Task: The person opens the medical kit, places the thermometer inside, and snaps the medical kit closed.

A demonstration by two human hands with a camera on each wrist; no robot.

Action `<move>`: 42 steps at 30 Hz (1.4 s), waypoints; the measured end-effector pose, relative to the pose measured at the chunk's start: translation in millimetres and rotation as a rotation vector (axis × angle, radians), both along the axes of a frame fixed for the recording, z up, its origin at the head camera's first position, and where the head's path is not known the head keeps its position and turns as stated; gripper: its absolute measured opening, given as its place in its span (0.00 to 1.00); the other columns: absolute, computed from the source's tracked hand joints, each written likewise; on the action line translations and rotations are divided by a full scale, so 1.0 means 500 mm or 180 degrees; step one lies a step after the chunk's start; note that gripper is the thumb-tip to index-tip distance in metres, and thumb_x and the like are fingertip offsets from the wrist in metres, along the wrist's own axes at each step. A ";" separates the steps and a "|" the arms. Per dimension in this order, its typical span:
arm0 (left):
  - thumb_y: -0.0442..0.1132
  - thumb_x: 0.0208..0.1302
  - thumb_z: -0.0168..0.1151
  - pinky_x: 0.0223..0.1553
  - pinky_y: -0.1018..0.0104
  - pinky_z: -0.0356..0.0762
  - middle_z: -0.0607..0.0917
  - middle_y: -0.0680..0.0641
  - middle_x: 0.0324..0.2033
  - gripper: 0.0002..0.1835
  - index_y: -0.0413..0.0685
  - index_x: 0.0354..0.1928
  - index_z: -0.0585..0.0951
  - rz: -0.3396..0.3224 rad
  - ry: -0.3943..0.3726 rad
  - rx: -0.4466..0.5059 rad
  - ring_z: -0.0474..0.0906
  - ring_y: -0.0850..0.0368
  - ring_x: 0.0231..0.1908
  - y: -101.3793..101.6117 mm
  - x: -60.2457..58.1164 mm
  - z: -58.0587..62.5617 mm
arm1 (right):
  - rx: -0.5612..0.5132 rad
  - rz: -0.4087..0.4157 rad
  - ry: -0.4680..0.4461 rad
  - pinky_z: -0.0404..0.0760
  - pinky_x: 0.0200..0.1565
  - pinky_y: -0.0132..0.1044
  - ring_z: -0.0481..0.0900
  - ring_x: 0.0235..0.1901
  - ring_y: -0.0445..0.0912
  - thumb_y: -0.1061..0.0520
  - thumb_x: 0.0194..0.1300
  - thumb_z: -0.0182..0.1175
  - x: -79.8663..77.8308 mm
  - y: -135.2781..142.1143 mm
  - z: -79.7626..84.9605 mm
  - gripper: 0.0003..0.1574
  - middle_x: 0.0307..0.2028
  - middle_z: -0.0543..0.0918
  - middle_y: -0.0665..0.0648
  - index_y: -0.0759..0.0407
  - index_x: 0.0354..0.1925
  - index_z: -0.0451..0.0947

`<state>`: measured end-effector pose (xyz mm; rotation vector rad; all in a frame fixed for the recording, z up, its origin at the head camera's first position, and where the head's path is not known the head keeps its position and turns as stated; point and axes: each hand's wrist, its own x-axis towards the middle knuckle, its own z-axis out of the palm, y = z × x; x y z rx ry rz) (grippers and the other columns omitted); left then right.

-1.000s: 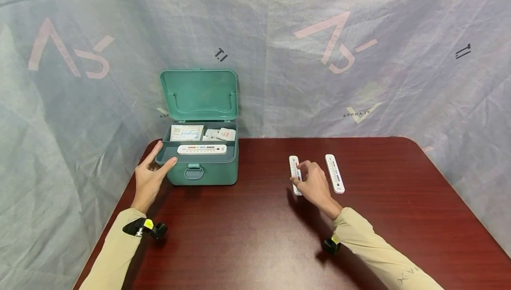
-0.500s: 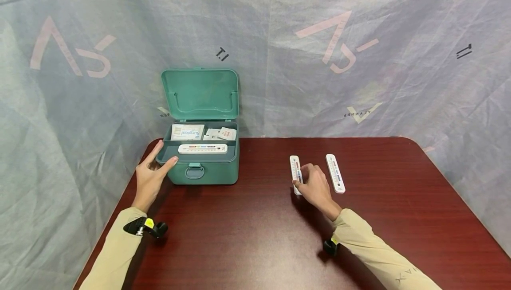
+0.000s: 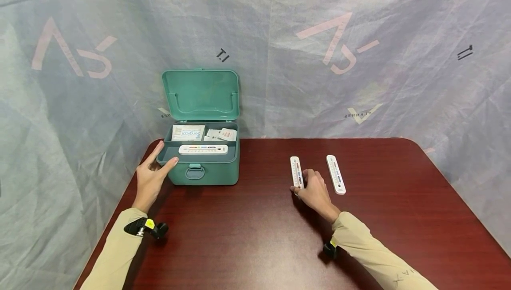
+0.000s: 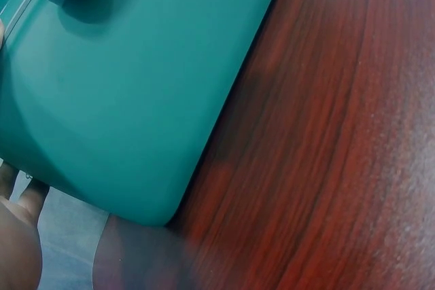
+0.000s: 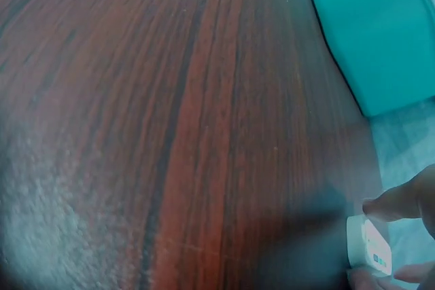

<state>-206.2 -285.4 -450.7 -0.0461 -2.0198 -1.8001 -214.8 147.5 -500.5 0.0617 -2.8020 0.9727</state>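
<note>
In the head view, my left hand [image 3: 149, 179] rests at the front left corner of a green first-aid box [image 3: 203, 174], thumb on the front rim, straight fingers along the left side. The box's lid stands up. A white thermometer [image 3: 203, 149] lies across its front section. Over on the right, my right hand [image 3: 315, 192] pinches the near end of a second white thermometer [image 3: 296, 170] lying on the table, thumb and fingers on its opposite edges; the right wrist view shows the gripped thermometer [image 5: 368, 246] too. A third thermometer [image 3: 336, 174] lies to its right.
The box's back compartments hold a packet marked Surgical [image 3: 188, 132] and several small white packets [image 3: 223, 135]. A dark red wooden table [image 3: 247, 237] bears everything. A grey printed cloth [image 3: 263, 37] hangs behind and at both sides.
My right hand has slid slightly toward me along the thermometer, to its near end, uncovering more of the scale. The left hand and box have stayed put.
</note>
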 end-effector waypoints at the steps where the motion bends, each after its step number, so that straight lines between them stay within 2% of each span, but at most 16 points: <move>1: 0.34 0.55 0.71 0.61 0.72 0.63 0.66 0.48 0.67 0.37 0.48 0.67 0.68 0.0005 -0.0013 -0.0015 0.60 0.57 0.67 0.000 0.000 0.000 | 0.0009 0.0007 0.0007 0.75 0.39 0.51 0.75 0.35 0.56 0.53 0.45 0.75 -0.001 0.000 -0.002 0.36 0.38 0.76 0.64 0.70 0.47 0.73; 7: 0.36 0.55 0.71 0.60 0.72 0.64 0.66 0.50 0.67 0.37 0.50 0.67 0.68 0.0023 -0.0082 -0.0076 0.59 0.57 0.67 0.001 0.002 -0.002 | 0.0043 0.0079 0.0041 0.75 0.35 0.50 0.74 0.31 0.54 0.57 0.43 0.74 -0.005 0.002 -0.008 0.30 0.33 0.76 0.63 0.71 0.43 0.75; 13: 0.34 0.55 0.70 0.61 0.72 0.63 0.66 0.49 0.67 0.37 0.50 0.67 0.68 -0.0012 -0.0061 0.0002 0.59 0.56 0.67 0.000 0.002 0.001 | 0.0131 0.0112 0.0004 0.76 0.33 0.50 0.74 0.29 0.54 0.58 0.42 0.72 -0.012 0.004 -0.006 0.28 0.32 0.76 0.63 0.71 0.41 0.77; 22: 0.35 0.55 0.71 0.61 0.72 0.62 0.66 0.49 0.67 0.37 0.50 0.67 0.68 0.0003 -0.0086 0.0003 0.59 0.57 0.67 -0.001 0.001 0.002 | 0.0297 -0.0013 -0.0114 0.76 0.32 0.51 0.77 0.30 0.55 0.54 0.42 0.72 -0.011 0.008 0.001 0.31 0.37 0.79 0.62 0.67 0.45 0.80; 30: 0.35 0.55 0.71 0.61 0.72 0.63 0.66 0.50 0.67 0.37 0.51 0.67 0.68 -0.0009 -0.0089 0.0004 0.59 0.58 0.67 -0.003 0.003 -0.001 | 0.0274 -0.0014 -0.0136 0.75 0.32 0.49 0.77 0.31 0.52 0.55 0.43 0.70 -0.013 0.015 0.006 0.25 0.38 0.79 0.61 0.63 0.42 0.83; 39: 0.35 0.54 0.71 0.65 0.60 0.58 0.67 0.49 0.67 0.37 0.50 0.67 0.69 0.0000 -0.0032 -0.0019 0.60 0.58 0.67 -0.004 0.001 -0.003 | 0.0175 0.0064 0.0020 0.75 0.33 0.47 0.77 0.32 0.51 0.57 0.43 0.69 -0.017 0.014 0.022 0.23 0.37 0.79 0.60 0.62 0.41 0.83; 42: 0.35 0.54 0.71 0.65 0.59 0.58 0.67 0.49 0.67 0.37 0.50 0.66 0.69 0.0017 -0.0038 -0.0026 0.60 0.58 0.67 -0.004 0.000 -0.002 | 0.0149 0.0100 0.0060 0.75 0.33 0.47 0.77 0.33 0.51 0.57 0.43 0.70 -0.021 0.014 0.030 0.23 0.37 0.79 0.60 0.63 0.41 0.83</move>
